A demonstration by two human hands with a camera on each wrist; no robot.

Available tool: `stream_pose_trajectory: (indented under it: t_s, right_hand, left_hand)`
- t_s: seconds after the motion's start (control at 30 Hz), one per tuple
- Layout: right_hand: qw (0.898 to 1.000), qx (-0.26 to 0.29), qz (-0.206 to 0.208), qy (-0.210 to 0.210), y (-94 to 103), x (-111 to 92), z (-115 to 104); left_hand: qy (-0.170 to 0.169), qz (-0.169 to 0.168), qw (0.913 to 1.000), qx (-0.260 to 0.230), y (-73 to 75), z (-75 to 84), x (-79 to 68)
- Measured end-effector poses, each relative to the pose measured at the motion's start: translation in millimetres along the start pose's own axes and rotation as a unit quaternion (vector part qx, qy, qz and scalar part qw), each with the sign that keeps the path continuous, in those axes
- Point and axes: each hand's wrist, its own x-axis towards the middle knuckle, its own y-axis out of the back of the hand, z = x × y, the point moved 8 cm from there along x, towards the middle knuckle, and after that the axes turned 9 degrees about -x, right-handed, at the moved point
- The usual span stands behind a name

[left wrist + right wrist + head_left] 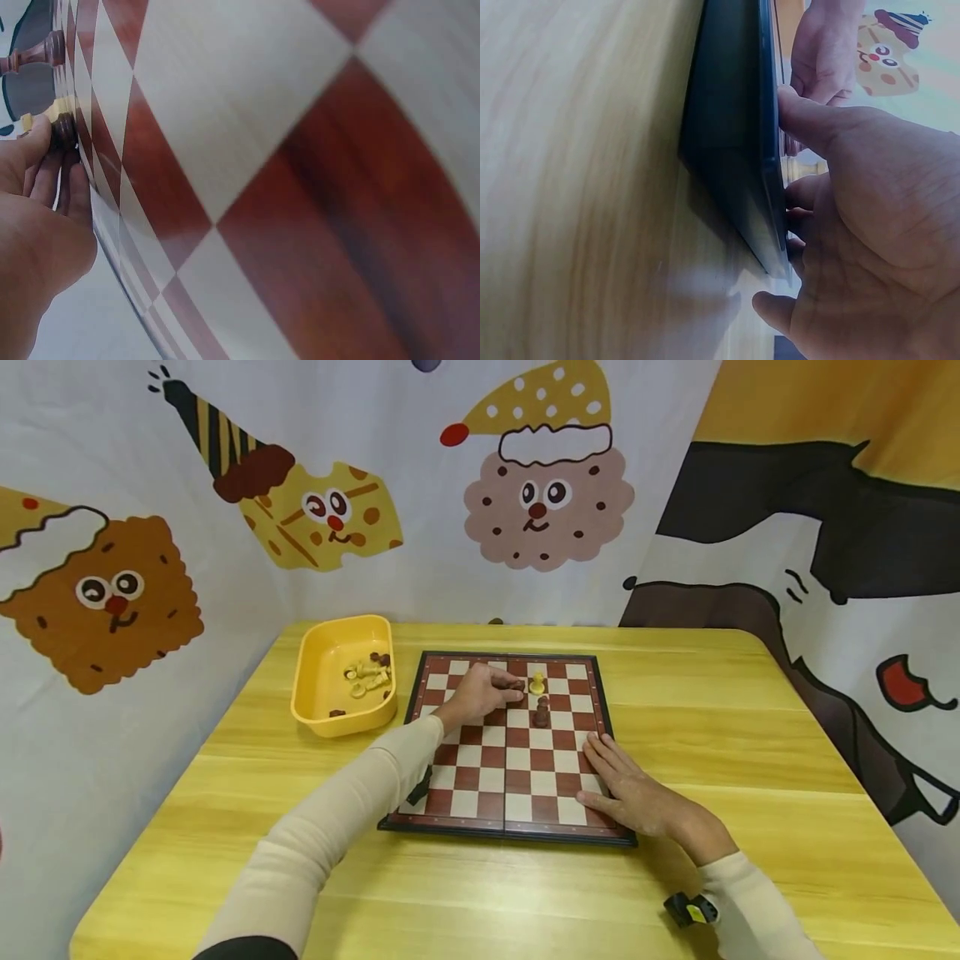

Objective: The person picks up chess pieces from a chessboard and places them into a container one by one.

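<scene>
A red-and-white chessboard (517,760) with a dark rim lies on the table. My left hand (480,695) reaches over its far half and pinches a dark brown chess piece (64,135) low against the squares; the fingers hide most of that piece. Just right of the fingertips stands a yellow chess piece (537,684). Nearer to me, a taller dark brown chess piece (542,713) is upright on the board. My right hand (626,789) rests on the board's right edge, fingers extended and spread, the thumb on the near right squares.
To the left of the board, a yellow plastic tub (307,693) contains several yellow and brown chess pieces (367,675). The wooden table (750,727) extends on both sides of the board. Behind it hangs a cloth (420,585) printed with cartoon biscuits and cheese.
</scene>
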Motion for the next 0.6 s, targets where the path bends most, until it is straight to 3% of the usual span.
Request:
stream_pose_trajectory:
  t_s: [0.43, 0.6]
  right_hand:
    - [1.0, -0.011, -0.012, -0.006, -1.3, 3.3, -3.6]
    - [1.0, -0.011, -0.022, -0.015, 1.0, 2.3, -3.6]
  left_hand:
    - [-0.002, 0.008, 1.0, -0.005, 9.7, -2.6, -1.9]
    - [-0.017, 0.003, 0.9998, -0.004, 13.5, 9.4, -1.9]
